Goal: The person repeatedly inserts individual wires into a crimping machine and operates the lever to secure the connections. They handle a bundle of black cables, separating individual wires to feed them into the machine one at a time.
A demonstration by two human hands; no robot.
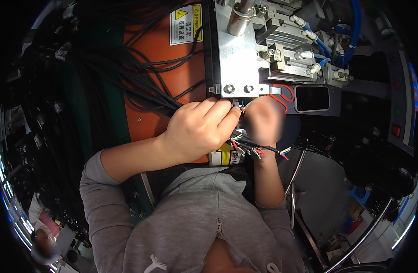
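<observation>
Both hands meet under the front edge of a metal machine head [238,63]. My left hand [200,125] is closed, thumb and fingers pinched on a black cable whose end shows small coloured wires [242,108] by the fingertips. My right hand [265,120] is right beside those wires; it is blurred, so its grip cannot be made out. Below the hands hang several black cable ends [259,150] with stripped red, yellow, blue and white wires. A bundle of black cables [145,93] runs in from the left toward my left hand.
An orange-red work surface [150,127] lies under the cables, with a yellow-and-white label [186,25] at its far side. Pneumatic cylinders with blue hoses [325,48] stand at the far right. A phone [311,98] and an orange loop [288,94] lie right of the machine head.
</observation>
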